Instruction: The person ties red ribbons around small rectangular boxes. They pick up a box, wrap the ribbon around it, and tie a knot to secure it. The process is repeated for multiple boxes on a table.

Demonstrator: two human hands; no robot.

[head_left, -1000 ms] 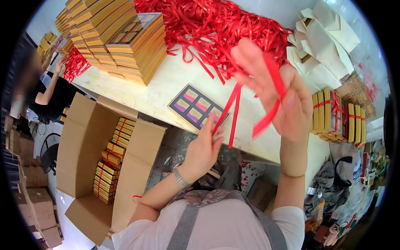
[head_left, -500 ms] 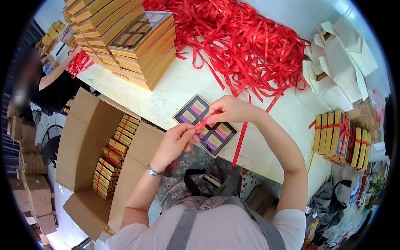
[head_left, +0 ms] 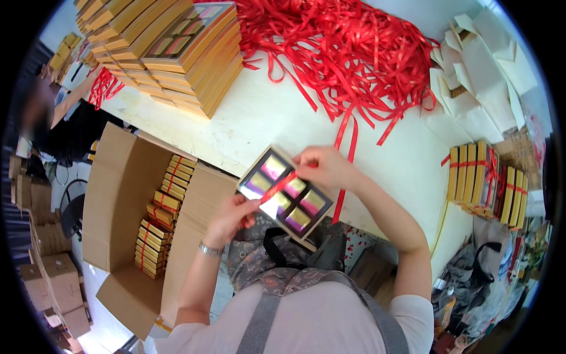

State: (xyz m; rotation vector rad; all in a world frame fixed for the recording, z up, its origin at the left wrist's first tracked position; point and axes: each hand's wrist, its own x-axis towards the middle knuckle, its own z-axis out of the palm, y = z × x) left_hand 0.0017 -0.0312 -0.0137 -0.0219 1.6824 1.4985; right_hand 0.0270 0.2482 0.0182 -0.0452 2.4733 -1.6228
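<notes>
Red ribbon point(head_left: 278, 187) crosses the six-piece box point(head_left: 298, 202); my left hand point(head_left: 229, 218) and right hand point(head_left: 324, 167) each pinch it near opposite long edges.

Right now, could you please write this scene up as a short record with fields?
Left hand: pinching one end of a red ribbon
Right hand: pinching the ribbon farther along
Box: six compartments, ribbon across its middle
Table, far side: ribbon pile, gold box stack to its left
Table, right end: ribbon-tied boxes
Left: open carton holding tied gold boxes
</notes>
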